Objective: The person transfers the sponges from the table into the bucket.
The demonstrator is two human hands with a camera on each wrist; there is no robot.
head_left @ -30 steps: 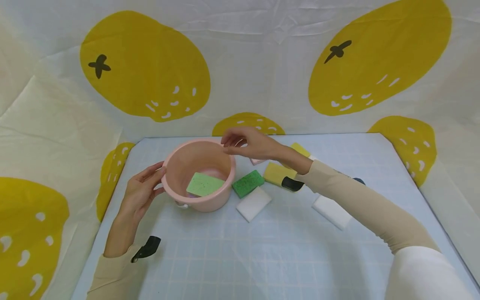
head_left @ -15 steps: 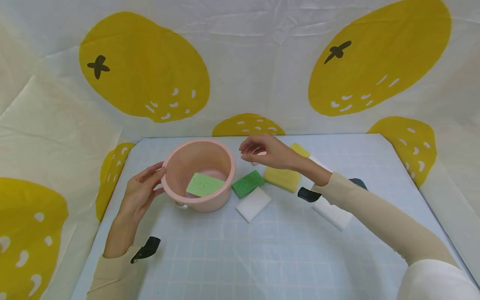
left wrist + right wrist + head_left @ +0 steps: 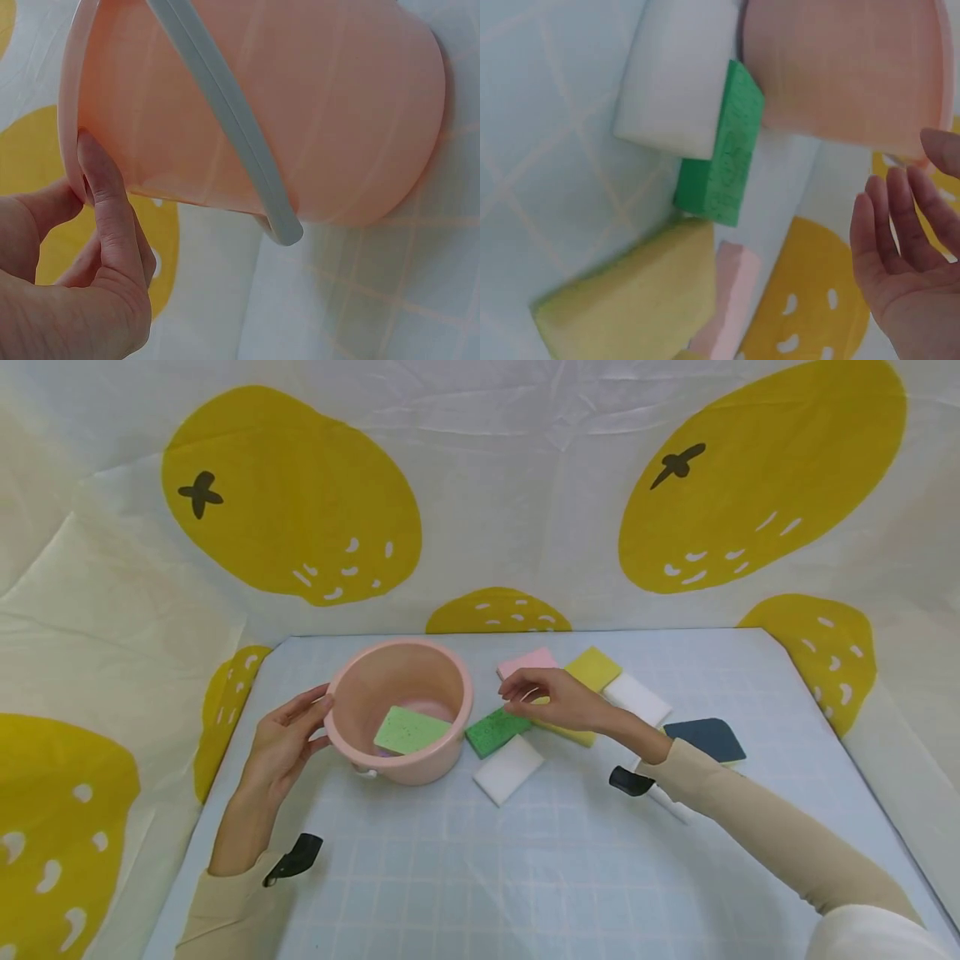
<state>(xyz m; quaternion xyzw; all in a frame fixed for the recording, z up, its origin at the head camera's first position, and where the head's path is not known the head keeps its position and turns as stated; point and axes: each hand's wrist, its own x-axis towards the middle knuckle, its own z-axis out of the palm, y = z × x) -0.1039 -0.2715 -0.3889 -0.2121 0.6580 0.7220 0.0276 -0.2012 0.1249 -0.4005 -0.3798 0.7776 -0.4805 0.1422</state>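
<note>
A pink bucket (image 3: 352, 693) stands left of centre with a light green sponge (image 3: 411, 730) leaning inside it. My left hand (image 3: 288, 739) rests against its left wall, thumb tip at the rim and fingers fairly straight. In the left wrist view the thumb (image 3: 105, 195) lies on the bucket (image 3: 315, 112) under the lip, beside its grey handle (image 3: 225, 112). My right hand (image 3: 551, 700) hovers empty, fingers relaxed, over a dark green sponge (image 3: 491, 732) and a yellow sponge (image 3: 573, 733). The right wrist view shows my open palm (image 3: 907, 255) near the green sponge (image 3: 731, 150).
A white sponge (image 3: 507, 767) lies in front of the green one. Behind my right hand lie a pink sponge (image 3: 527, 662), a second yellow sponge (image 3: 592, 667) and a white one (image 3: 636, 697). A dark blue sponge (image 3: 705, 739) sits farther right. Printed cloth walls surround the table.
My right hand has drawn back from above the bucket's rim, moving right and down to the sponges, which uncovers the pink sponge. The left hand and the bucket have stayed put.
</note>
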